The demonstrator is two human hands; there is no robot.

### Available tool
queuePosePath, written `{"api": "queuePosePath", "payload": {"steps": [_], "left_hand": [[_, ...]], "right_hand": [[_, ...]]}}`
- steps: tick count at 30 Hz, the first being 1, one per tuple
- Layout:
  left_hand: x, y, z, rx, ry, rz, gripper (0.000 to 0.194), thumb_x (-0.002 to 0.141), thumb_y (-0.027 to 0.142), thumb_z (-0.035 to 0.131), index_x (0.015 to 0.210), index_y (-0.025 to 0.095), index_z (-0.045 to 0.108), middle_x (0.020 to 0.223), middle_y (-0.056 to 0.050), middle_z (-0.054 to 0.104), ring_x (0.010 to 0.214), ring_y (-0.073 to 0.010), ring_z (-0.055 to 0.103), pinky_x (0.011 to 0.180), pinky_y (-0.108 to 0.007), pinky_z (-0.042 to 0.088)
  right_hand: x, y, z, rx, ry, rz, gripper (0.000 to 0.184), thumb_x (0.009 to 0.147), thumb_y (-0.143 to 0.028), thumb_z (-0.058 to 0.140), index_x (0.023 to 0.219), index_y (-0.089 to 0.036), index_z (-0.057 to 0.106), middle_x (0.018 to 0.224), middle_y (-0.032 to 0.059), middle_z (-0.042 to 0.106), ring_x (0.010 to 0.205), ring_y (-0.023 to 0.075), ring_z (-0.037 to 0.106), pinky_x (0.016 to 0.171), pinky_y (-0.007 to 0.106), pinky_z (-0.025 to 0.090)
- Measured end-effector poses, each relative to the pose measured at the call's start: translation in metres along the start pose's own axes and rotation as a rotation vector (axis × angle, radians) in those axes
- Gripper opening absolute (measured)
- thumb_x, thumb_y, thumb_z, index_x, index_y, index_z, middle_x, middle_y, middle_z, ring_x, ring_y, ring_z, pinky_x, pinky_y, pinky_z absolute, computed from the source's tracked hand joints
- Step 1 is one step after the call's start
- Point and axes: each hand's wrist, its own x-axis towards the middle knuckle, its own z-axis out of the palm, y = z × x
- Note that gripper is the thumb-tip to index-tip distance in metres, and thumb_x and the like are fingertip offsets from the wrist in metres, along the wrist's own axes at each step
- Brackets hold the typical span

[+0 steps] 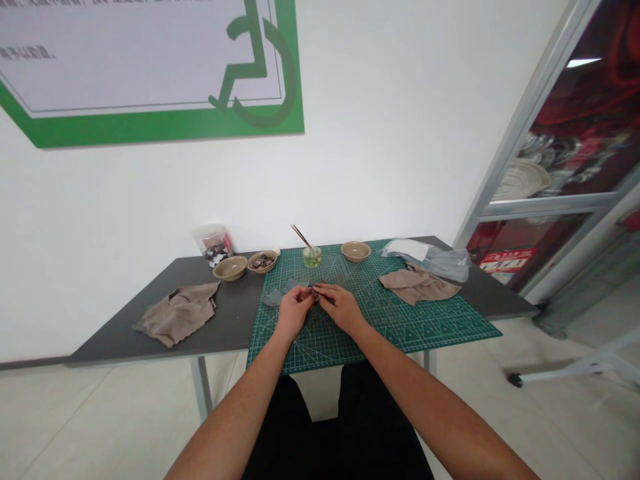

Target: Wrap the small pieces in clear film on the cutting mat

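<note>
Both hands meet over the green cutting mat (pixel 390 327) near its left half. My left hand (pixel 296 308) is closed, its fingertips pressed together at a small dark thing (pixel 315 291). From the other side my right hand (pixel 341 305) closes on the same small thing, which the fingers mostly cover, so its kind does not show. Just behind the left hand lie pieces of clear, bluish plastic film (pixel 273 298). Beyond the hands stands a small glass jar (pixel 313 257) with greenish contents and thin brown sticks leaning out of it.
Bowls line the back: one brown bowl (pixel 231 268), a bowl of dark pieces (pixel 263 263) and another bowl (pixel 356 251). A plastic tub (pixel 214 245) stands at back left. Brown cloths lie left (pixel 180 312) and right (pixel 419 284), the latter beside a plastic bag (pixel 430 259).
</note>
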Motion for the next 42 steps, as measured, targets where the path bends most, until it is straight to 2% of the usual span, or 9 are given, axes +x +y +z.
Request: {"api": "queuePosePath", "payload": {"steps": [5,8,14,18,27,34,37,42], "left_hand": [[-0.002,0.001,-0.002,0.058,0.019,0.012,0.01,0.07,0.024,0.063,0.075,0.015,0.063,0.062,0.001,0.062,0.058,-0.0116,0.054,0.059,-0.023,0.041],[-0.003,0.004,-0.002,0.106,0.031,0.026,0.006,0.069,0.021,0.062,0.071,0.015,0.063,0.059,0.002,0.061,0.056,-0.0107,0.052,0.058,-0.022,0.039],[-0.006,0.009,-0.001,0.067,0.029,0.007,0.011,0.071,0.026,0.064,0.075,0.015,0.063,0.062,0.001,0.063,0.058,-0.0117,0.055,0.059,-0.023,0.042],[-0.007,0.01,0.0,0.018,0.052,-0.002,0.016,0.071,0.03,0.066,0.076,0.016,0.062,0.062,0.001,0.063,0.057,-0.0121,0.056,0.059,-0.024,0.043],[-0.009,0.014,0.0,0.146,0.068,0.048,0.004,0.069,0.02,0.061,0.066,0.017,0.06,0.058,0.002,0.061,0.055,-0.0115,0.053,0.057,-0.023,0.041],[-0.007,0.009,0.001,0.019,0.041,0.012,0.017,0.071,0.031,0.066,0.077,0.016,0.062,0.063,0.0,0.064,0.059,-0.0136,0.059,0.061,-0.026,0.045],[-0.006,0.008,0.0,0.049,0.039,0.013,0.017,0.071,0.031,0.066,0.076,0.016,0.063,0.061,0.0,0.063,0.057,-0.0129,0.057,0.059,-0.025,0.043],[-0.008,0.01,-0.001,0.114,0.055,0.021,0.012,0.071,0.027,0.065,0.071,0.016,0.063,0.059,0.001,0.062,0.056,-0.012,0.055,0.057,-0.024,0.041]], "right_hand": [[-0.002,-0.003,0.002,-0.223,-0.096,-0.116,0.039,0.087,-0.015,0.048,0.124,-0.021,0.059,0.126,0.0052,0.06,0.118,0.0199,0.053,0.103,0.04,0.041],[-0.004,-0.004,0.003,-0.273,-0.14,-0.159,0.044,0.087,-0.01,0.042,0.128,-0.016,0.054,0.13,0.0079,0.056,0.122,0.0186,0.051,0.106,0.038,0.039],[-0.005,-0.003,0.004,-0.232,-0.115,-0.092,0.044,0.086,-0.009,0.041,0.127,-0.016,0.056,0.128,0.0093,0.058,0.12,0.0184,0.054,0.104,0.036,0.043],[-0.004,-0.003,0.003,-0.199,-0.093,-0.034,0.044,0.087,-0.011,0.043,0.126,-0.021,0.056,0.125,0.007,0.06,0.115,0.0192,0.057,0.1,0.039,0.045],[-0.004,-0.006,0.005,-0.195,-0.133,-0.116,0.048,0.084,-0.009,0.042,0.128,-0.022,0.054,0.131,0.0056,0.056,0.121,0.0184,0.053,0.104,0.039,0.042],[-0.004,-0.004,0.005,-0.255,-0.11,-0.001,0.042,0.088,-0.015,0.041,0.128,-0.017,0.054,0.115,0.0097,0.066,0.102,0.022,0.062,0.093,0.04,0.047],[-0.004,-0.005,0.004,-0.264,-0.09,-0.026,0.042,0.089,-0.016,0.043,0.129,-0.021,0.054,0.11,0.0084,0.067,0.1,0.0227,0.059,0.092,0.041,0.046],[-0.005,-0.005,0.002,-0.246,-0.1,-0.092,0.043,0.087,-0.015,0.045,0.128,-0.023,0.055,0.117,0.0069,0.064,0.09,0.0235,0.053,0.087,0.042,0.045]]}}
